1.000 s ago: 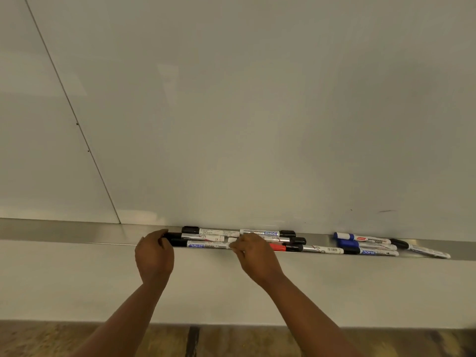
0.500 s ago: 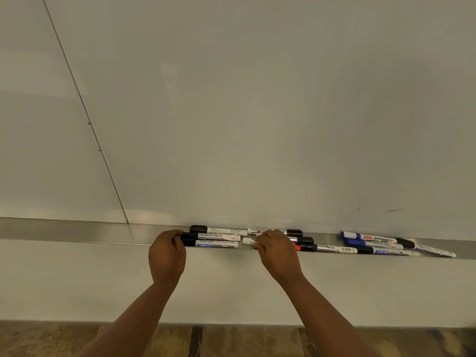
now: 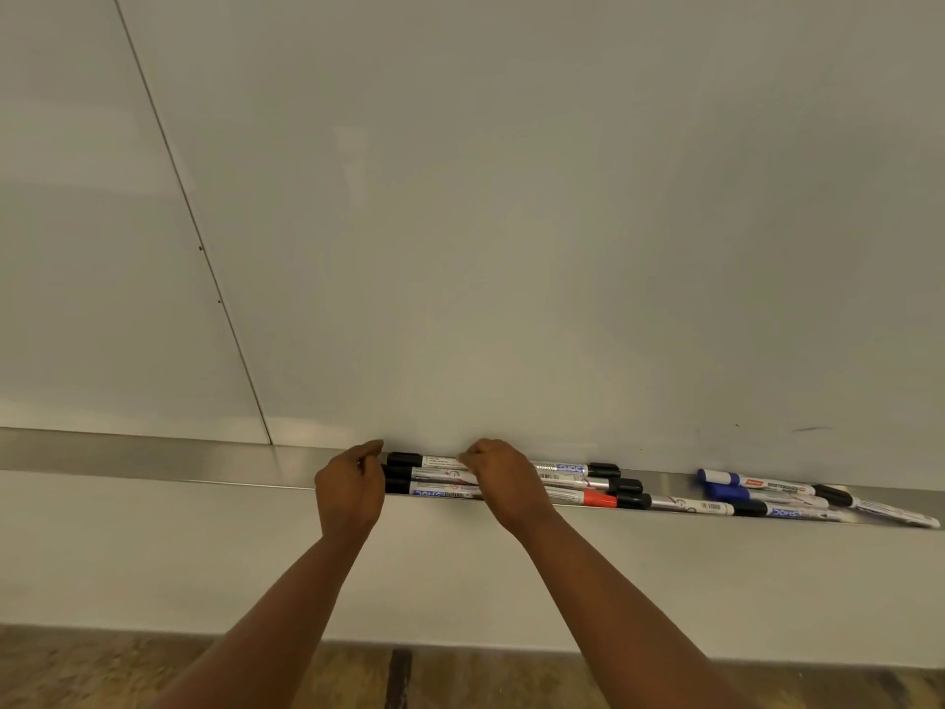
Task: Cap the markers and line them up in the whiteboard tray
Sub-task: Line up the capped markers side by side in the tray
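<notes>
A metal whiteboard tray (image 3: 153,460) runs along the bottom of the whiteboard. Three black-capped markers (image 3: 440,474) lie stacked side by side in it. My left hand (image 3: 350,491) sits at their left ends with curled fingers, and no grip shows. My right hand (image 3: 503,483) covers their middle and pinches the back marker (image 3: 562,469) near its barrel. To the right lie a red-capped marker (image 3: 598,499), more black-capped markers (image 3: 626,486) and a looser group of blue-capped markers (image 3: 721,482).
The whiteboard (image 3: 511,222) rises right behind the tray, with a panel seam on the left. A black-capped marker (image 3: 869,506) lies slanted at the tray's far right end. Below the tray is a pale wall, then wooden floor (image 3: 102,672).
My right hand has slid left along the markers and reached from the front row to the back marker. My left hand has lifted slightly at the markers' left ends.
</notes>
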